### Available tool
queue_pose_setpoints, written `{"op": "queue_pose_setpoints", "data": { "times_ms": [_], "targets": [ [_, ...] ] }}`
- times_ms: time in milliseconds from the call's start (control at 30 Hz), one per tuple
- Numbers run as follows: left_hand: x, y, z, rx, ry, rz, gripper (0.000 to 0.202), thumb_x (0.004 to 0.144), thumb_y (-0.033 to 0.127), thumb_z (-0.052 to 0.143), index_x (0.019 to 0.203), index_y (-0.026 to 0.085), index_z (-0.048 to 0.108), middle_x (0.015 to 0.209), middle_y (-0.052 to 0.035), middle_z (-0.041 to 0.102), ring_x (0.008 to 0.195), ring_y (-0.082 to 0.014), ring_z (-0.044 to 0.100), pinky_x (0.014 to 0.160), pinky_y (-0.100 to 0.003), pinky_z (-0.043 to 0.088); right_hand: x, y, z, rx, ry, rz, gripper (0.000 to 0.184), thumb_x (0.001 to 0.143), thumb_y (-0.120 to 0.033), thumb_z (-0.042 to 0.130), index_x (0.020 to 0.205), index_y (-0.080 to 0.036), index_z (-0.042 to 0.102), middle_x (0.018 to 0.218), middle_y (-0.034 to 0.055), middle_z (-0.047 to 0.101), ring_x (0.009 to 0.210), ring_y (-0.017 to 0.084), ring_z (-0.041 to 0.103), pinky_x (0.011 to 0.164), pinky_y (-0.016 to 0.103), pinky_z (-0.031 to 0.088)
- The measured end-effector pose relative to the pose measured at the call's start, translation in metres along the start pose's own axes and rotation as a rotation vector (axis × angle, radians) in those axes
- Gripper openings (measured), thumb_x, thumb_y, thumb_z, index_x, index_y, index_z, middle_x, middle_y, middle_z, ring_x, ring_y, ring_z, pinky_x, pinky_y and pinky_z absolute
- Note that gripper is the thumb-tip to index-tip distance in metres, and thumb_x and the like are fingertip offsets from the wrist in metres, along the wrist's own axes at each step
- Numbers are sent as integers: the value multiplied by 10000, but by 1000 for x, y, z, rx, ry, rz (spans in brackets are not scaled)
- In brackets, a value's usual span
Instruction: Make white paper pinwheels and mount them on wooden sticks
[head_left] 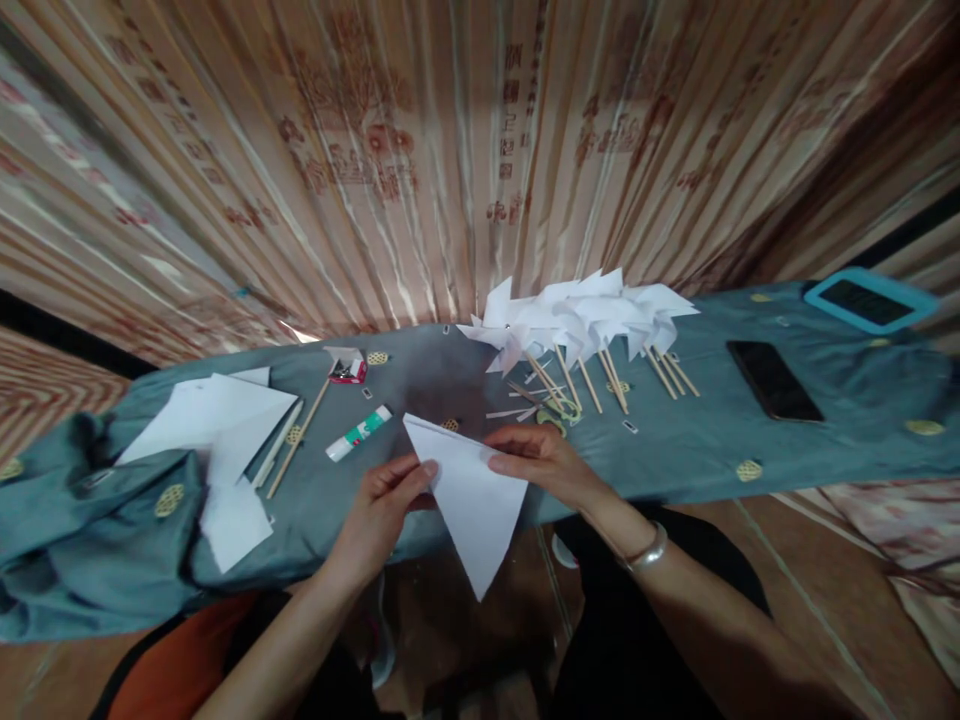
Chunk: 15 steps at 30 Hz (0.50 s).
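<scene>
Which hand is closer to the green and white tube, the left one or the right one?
Left. The left hand is just on the near side of the tube; the right hand is farther off to the right, past the white paper.

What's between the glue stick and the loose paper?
Head view: a wooden stick, nearer the glue stick, then something slim and white nearer the loose paper.

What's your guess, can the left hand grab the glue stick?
Probably yes: the glue stick lies close to the left hand, and nothing seems in the way. But that hand would first have to release the white paper.
</scene>
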<state>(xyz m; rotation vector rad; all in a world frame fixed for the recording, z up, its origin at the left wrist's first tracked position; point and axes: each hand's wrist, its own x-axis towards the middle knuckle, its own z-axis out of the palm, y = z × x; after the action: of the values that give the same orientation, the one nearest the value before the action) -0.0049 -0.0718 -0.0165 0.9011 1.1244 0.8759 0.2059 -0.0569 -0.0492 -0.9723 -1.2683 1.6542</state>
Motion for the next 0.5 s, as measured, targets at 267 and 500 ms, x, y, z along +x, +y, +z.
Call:
{"op": "queue_pose_setpoints", "data": {
  "times_ms": [267, 500],
  "targets": [
    [24, 2, 0, -99, 150, 35, 266, 569, 370, 818, 674, 141, 735, 616, -24, 686, 568, -136, 593, 599, -247, 489, 4, 14, 9, 36, 52, 109, 264, 653, -409, 793, 726, -170, 706, 636, -27, 684, 550, 92, 583, 537, 210, 432],
    [35, 2, -7, -180, 174, -43, 332, 526, 424, 834, 624, 129, 718, 552, -20, 654, 523, -124, 571, 540, -229, 476, 11, 20, 17, -11, 82, 129, 262, 660, -407, 784, 704, -165, 694, 629, -22, 677, 551, 93, 567, 544, 220, 414]
  ]
}}
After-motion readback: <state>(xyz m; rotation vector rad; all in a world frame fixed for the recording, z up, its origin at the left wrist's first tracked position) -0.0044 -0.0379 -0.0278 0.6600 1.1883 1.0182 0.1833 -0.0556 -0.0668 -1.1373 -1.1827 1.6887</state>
